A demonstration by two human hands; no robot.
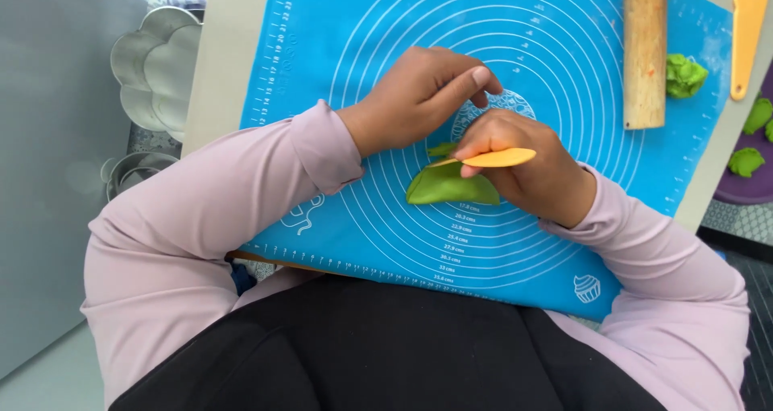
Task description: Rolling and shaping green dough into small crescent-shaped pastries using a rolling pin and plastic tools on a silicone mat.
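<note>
- A blue baking mat [386, 218] with printed rings covers the surface; a wooden rolling pin [645, 53] lies near its far right corner.
- Folded green dough [451, 187] sits mid-mat.
- The right hand [531, 169] pinches an orange scraper [498, 158] against it; pressed hard, the dough may tear.
- The left hand [423, 93], fingers together, rests beside it.

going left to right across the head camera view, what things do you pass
Flower-shaped metal cutters → left hand → green dough piece → right hand holding an orange blade → wooden rolling pin → green dough lump → orange scraper.
</note>
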